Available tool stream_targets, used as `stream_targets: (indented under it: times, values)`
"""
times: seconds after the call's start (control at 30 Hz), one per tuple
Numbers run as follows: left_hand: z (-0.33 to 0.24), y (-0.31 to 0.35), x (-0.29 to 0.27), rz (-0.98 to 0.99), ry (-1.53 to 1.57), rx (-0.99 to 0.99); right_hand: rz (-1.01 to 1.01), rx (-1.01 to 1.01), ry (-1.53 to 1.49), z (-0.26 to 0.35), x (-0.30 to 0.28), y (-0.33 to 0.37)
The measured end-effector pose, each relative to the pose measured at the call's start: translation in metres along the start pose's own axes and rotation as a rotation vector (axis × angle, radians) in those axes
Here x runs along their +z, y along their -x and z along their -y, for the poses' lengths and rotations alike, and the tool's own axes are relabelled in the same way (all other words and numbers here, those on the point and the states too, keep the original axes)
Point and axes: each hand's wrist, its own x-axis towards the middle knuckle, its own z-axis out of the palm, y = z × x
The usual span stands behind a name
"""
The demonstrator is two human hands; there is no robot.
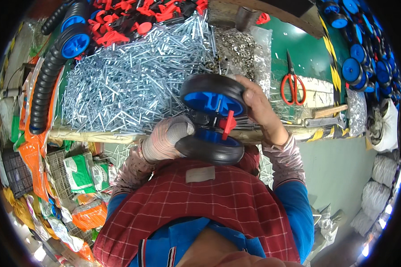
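Observation:
Both my hands hold a twin-wheel assembly in front of my apron, over the table's near edge. Its upper wheel (212,83) and lower wheel (211,153) have black tyres and blue hubs. Between them sit a thin metal axle (218,107), a dark bracket (202,118) and a red lever (228,124). My left hand (165,139), in a pale knitted glove, is closed around the left side near the lower wheel. Bare, my right hand (257,103) grips the right side of the upper wheel; some of its fingers are hidden behind the tyre.
A heap of metal pins (124,84) covers the table, beside small metal fittings (236,50). Red-and-black plastic parts (138,20) lie behind. Orange-handled scissors (292,86), a wooden handle (329,111) and a wrench (323,122) lie right. Wheels line the left (43,93) and pile up far right (354,66).

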Motion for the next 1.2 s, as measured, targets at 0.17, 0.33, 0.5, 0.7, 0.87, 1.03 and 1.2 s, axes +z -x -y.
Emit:
stream_targets:
  times: [0.17,0.33,0.5,0.7,0.87,1.03,1.2]
  values:
    - [0.000,-0.008,0.002,0.019,-0.083,-0.038,-0.275,0.071,-0.287,-0.006,0.003,0.002]
    - [-0.001,-0.014,-0.012,0.010,0.012,-0.080,-0.244,0.109,-0.232,-0.019,-0.009,0.006]
    - [0.006,-0.003,-0.029,0.243,-0.880,0.220,0.152,-0.088,0.373,0.009,-0.014,0.010]
    - [0.025,-0.007,-0.053,0.119,-1.881,0.914,-0.395,0.116,0.740,-0.006,-0.038,-0.014]
    - [0.017,-0.008,-0.056,0.121,-1.763,0.874,-0.599,-0.082,1.237,-0.037,-0.058,-0.049]
    - [0.020,-0.008,-0.065,0.139,-1.669,0.838,-0.588,0.009,1.306,-0.042,-0.058,-0.061]
    - [0.024,-0.007,-0.066,0.101,-1.684,0.855,-0.597,0.029,1.236,-0.040,-0.062,-0.061]
